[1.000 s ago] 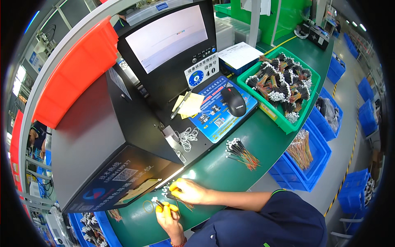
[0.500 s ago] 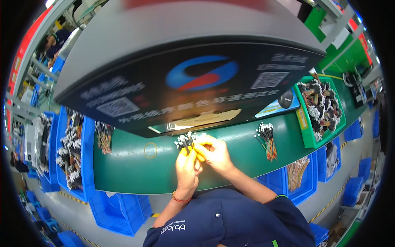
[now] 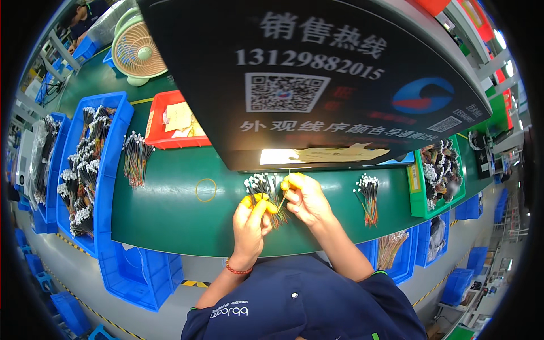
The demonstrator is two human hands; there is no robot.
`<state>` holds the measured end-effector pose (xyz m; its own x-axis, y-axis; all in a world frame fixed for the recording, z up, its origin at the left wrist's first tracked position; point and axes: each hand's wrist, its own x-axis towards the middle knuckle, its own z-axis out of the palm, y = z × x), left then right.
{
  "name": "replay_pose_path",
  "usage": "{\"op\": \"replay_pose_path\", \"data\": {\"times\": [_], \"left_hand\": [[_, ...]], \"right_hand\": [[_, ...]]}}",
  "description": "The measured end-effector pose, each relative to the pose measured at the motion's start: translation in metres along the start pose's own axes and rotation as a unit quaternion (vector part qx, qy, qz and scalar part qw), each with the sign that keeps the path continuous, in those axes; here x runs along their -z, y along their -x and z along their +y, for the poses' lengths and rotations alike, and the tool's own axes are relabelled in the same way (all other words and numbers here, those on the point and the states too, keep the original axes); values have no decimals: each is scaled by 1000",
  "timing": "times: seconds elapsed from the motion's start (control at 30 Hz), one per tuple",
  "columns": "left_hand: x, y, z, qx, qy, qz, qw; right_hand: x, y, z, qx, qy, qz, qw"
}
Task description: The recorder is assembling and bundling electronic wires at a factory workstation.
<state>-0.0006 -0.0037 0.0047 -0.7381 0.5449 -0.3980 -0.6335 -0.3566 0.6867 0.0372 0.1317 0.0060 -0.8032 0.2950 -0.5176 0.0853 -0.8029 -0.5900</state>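
Observation:
A bundle of wires [image 3: 263, 184] with white connectors at its far end is gripped in my left hand [image 3: 248, 224], whose fingertips wear yellow covers. My right hand [image 3: 309, 201], also in yellow fingertip covers, is closed beside the bundle. Between thumb and forefinger it pinches a thin tan band [image 3: 283, 201], which runs slanting down toward the bundle and my left fingers. Whether the band circles the wires is hidden. Left of my hands a loose rubber band [image 3: 206, 190] lies as a loop on the green tabletop [image 3: 175, 221].
A dark machine box [image 3: 317, 73] overhangs the table. Wire bundles lie on the left [image 3: 137, 158] and right [image 3: 368, 198]. Around them stand a red bin [image 3: 175, 141], a blue wire bin [image 3: 107, 187], a green wire bin [image 3: 420, 207] and a fan [image 3: 141, 54].
My view has shifted, bringing the red bin and fan into sight. My hands have moved apart slightly, and the tan band now shows stretched between them. More of the held bundle is visible.

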Motion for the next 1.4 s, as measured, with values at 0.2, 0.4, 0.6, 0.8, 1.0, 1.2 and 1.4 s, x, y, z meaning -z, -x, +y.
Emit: {"op": "replay_pose_path", "data": {"times": [0.2,0.4,0.6,0.8,1.0,1.2,1.4], "left_hand": [[3,-2,-1,9,-2,1,1000],[4,-3,1,21,3,-5,1000],[2,-2,-5,34,-36,-46,998],[4,-2,1,-3,-49,-35,998],[1,-4,1,-6,-28,-25,999],[6,-5,1,9,-24,-20,999],[-2,-5,-6,1,-5,-15,1000]], "right_hand": [[-1,-6,2,-11,-35,7,999],[0,0,3,125,269,26,955],[-5,6,15,293,398,-56,867],[0,-6,-12,-32,22,4,999],[7,-10,-4,-32,-34,17,999],[-5,3,-8,26,271,22,962],[-5,7,17,256,388,-43,884]]}}
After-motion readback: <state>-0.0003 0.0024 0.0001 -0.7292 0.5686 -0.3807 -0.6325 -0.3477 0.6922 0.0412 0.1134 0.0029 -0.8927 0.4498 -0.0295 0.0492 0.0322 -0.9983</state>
